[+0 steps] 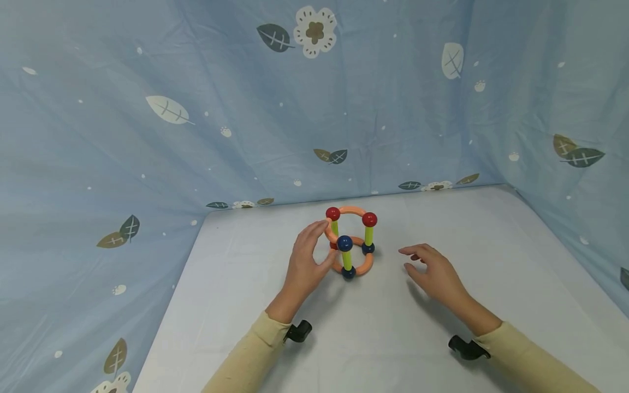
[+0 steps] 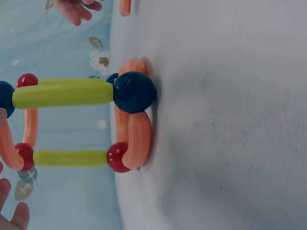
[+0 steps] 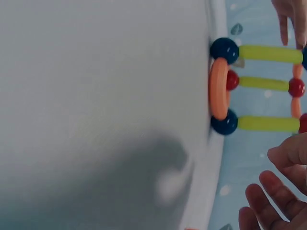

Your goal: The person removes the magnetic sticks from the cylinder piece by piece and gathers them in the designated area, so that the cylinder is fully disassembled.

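A magnetic ball-and-stick frame stands upright on the table, with green rods (image 1: 347,260) between a lower ring and upper balls. Curved orange rods (image 1: 365,266) join the dark blue balls (image 1: 345,243) and red balls (image 1: 369,219). My left hand (image 1: 301,267) is at its left side, fingers extended beside the upper left curved rod (image 1: 331,233). In the left wrist view the thumb tip touches the upper blue ball (image 2: 5,98), while the other fingers are spread apart. Right of the frame, my right hand (image 1: 436,277) hovers apart from it, fingers loosely bent and holding nothing.
A further orange rod (image 2: 124,6) lies on the table near my right hand in the left wrist view. The white-covered table (image 1: 236,262) meets a blue patterned curtain (image 1: 275,125) at the back. Black wrist cameras (image 1: 300,331) sit on both sleeves.
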`<state>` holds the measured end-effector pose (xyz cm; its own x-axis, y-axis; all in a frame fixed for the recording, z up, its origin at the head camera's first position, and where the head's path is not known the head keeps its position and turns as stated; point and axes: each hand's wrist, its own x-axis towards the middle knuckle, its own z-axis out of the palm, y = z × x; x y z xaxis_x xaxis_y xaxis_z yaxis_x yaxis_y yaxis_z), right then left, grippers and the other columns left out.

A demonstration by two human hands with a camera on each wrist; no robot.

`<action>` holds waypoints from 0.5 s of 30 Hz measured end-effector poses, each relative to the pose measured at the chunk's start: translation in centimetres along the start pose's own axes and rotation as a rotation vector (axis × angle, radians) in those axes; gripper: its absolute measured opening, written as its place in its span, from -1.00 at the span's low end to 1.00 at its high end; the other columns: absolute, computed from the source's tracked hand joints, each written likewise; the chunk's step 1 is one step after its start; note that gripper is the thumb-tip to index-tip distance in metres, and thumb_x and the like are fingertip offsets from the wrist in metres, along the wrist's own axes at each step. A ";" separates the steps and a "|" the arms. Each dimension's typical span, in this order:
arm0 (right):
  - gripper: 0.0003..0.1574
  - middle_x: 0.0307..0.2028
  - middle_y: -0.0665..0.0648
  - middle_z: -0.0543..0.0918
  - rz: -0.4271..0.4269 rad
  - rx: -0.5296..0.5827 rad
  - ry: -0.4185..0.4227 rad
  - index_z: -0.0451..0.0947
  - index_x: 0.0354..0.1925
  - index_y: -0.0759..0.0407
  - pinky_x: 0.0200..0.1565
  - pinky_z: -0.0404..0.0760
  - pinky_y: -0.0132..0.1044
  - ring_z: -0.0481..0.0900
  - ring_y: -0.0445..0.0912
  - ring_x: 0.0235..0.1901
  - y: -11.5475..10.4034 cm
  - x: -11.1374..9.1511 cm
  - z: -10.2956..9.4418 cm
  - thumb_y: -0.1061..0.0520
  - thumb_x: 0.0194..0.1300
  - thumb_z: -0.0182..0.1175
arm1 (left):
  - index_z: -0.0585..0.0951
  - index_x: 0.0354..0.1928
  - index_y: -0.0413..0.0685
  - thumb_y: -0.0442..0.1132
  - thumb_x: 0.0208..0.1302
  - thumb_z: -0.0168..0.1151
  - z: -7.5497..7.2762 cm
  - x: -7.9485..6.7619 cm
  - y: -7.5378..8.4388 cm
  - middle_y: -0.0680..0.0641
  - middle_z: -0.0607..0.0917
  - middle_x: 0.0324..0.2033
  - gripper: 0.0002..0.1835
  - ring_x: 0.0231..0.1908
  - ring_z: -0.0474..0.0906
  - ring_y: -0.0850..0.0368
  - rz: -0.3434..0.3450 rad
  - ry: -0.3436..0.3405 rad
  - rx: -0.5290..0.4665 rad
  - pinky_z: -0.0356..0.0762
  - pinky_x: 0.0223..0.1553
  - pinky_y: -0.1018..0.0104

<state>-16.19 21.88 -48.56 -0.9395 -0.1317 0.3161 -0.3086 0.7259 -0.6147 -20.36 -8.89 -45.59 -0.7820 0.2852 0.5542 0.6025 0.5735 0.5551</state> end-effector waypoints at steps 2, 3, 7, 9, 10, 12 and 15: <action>-0.55 0.03 0.16 0.66 0.000 -0.002 -0.014 0.64 0.13 0.16 -0.02 0.65 0.09 0.64 0.06 -0.05 -0.5 0.1 0.2 0.32 0.28 0.35 | 0.41 0.46 -0.03 -0.25 0.29 0.43 -0.2 0.0 -0.1 0.01 0.43 0.38 -0.29 0.39 0.30 0.05 -0.018 -0.008 -0.003 0.35 0.37 0.02; -0.55 0.03 0.14 0.67 -0.003 -0.007 -0.017 0.64 0.14 0.14 -0.04 0.66 0.08 0.64 0.05 -0.05 -0.7 0.2 0.3 0.32 0.27 0.36 | 0.42 0.46 -0.03 -0.25 0.30 0.42 -0.2 0.1 -0.2 -0.01 0.44 0.38 -0.31 0.39 0.30 0.05 -0.022 -0.010 -0.007 0.36 0.37 0.03; -0.53 0.02 0.11 0.68 -0.036 0.001 -0.023 0.64 0.14 0.11 -0.07 0.69 0.02 0.67 0.01 -0.08 -1.5 0.7 0.6 0.31 0.27 0.39 | 0.44 0.44 0.01 -0.23 0.35 0.38 -0.3 0.1 -0.6 -0.01 0.45 0.37 -0.37 0.37 0.32 0.05 -0.030 -0.016 -0.019 0.36 0.36 0.05; -0.54 0.02 0.09 0.68 -0.045 0.012 -0.028 0.64 0.14 0.10 -0.08 0.70 0.00 0.67 0.00 -0.08 -1.9 1.0 0.9 0.30 0.27 0.39 | 0.47 0.42 0.03 -0.22 0.36 0.37 -0.3 0.2 -0.8 -0.02 0.47 0.35 -0.39 0.36 0.33 0.05 -0.035 -0.014 -0.023 0.37 0.35 0.05; -0.54 0.02 0.09 0.68 -0.046 0.021 -0.034 0.64 0.14 0.10 -0.07 0.70 0.00 0.67 0.00 -0.09 -2.1 1.1 1.0 0.29 0.27 0.39 | 0.48 0.41 0.04 -0.21 0.36 0.37 -0.3 0.2 -0.9 0.00 0.47 0.35 -0.41 0.35 0.34 0.06 -0.038 -0.014 -0.022 0.37 0.35 0.05; -0.55 0.02 0.08 0.68 -0.040 0.039 -0.051 0.63 0.15 0.10 -0.07 0.70 0.01 0.67 0.00 -0.09 -2.6 1.5 1.3 0.27 0.29 0.38 | 0.50 0.40 0.06 -0.21 0.36 0.37 -0.3 0.3 -1.1 0.02 0.47 0.33 -0.43 0.34 0.35 0.06 -0.042 -0.012 -0.020 0.38 0.34 0.05; -0.55 0.02 0.08 0.67 -0.040 0.075 -0.071 0.62 0.17 0.10 -0.05 0.70 0.03 0.68 0.00 -0.10 -3.4 1.9 1.7 0.23 0.32 0.37 | 0.53 0.37 0.07 -0.19 0.37 0.37 -0.3 0.4 -1.3 -0.01 0.48 0.31 -0.46 0.31 0.38 0.03 -0.035 -0.004 -0.012 0.42 0.31 0.01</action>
<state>-17.16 18.07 -47.09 -0.9335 -0.2090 0.2914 -0.3540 0.6668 -0.6558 -21.40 -9.72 -45.90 -0.8031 0.2688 0.5318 0.5770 0.5738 0.5813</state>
